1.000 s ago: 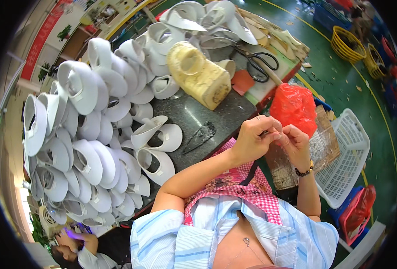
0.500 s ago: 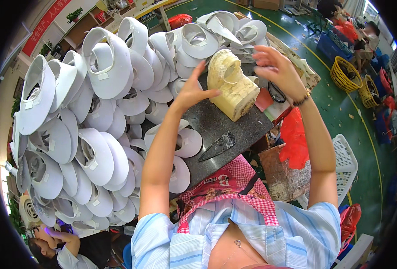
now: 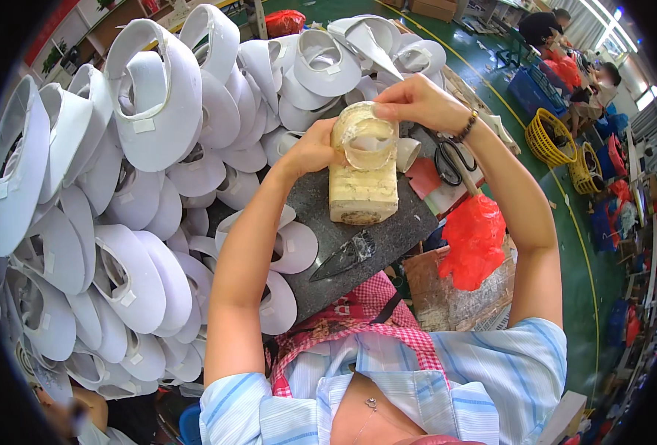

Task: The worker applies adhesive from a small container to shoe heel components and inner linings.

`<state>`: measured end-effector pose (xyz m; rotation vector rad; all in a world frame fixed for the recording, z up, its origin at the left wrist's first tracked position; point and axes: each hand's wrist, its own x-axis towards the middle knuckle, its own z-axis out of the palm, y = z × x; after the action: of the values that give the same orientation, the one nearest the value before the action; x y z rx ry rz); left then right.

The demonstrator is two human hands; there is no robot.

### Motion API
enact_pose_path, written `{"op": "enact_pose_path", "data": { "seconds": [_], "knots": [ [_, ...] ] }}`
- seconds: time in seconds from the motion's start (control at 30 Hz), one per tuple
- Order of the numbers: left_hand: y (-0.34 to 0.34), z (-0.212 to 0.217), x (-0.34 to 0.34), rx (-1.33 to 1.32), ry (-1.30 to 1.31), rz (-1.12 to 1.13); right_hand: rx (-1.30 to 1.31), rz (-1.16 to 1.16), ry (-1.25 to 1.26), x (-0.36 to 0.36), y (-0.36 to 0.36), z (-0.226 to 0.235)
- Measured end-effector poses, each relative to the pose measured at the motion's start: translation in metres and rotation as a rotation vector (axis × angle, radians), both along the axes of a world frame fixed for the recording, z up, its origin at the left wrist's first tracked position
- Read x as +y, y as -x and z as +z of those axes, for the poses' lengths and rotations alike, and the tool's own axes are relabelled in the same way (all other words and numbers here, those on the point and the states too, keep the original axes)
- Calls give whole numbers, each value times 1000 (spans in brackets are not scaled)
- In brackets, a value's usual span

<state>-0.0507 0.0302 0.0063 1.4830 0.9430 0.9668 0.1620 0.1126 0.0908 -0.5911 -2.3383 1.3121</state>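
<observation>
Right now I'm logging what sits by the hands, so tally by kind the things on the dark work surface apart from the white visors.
Cream block with a ring top: 1
Scissors: 1
Dark pointed tool: 1
Red plastic bag: 1
Total: 4

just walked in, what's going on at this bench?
A person in a striped shirt and red checked apron works at a dark slab. Both hands are on a yellowish block form standing on it: the left hand grips its side, the right hand pinches a clear band at its top. White visor pieces are heaped on the left. Scissors and a red bag lie to the right.
</observation>
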Motion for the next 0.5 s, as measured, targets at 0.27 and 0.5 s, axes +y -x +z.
{"op": "enact_pose_path", "data": {
  "seconds": [0.27, 0.5],
  "knots": [
    [2, 1, 10, 31, 86, -25, -58, -210, 82, -21, 13, -8],
    [-9, 0, 14, 52, 14, -17, 427, 8, 611, -22, -21, -36]
  ]
}}
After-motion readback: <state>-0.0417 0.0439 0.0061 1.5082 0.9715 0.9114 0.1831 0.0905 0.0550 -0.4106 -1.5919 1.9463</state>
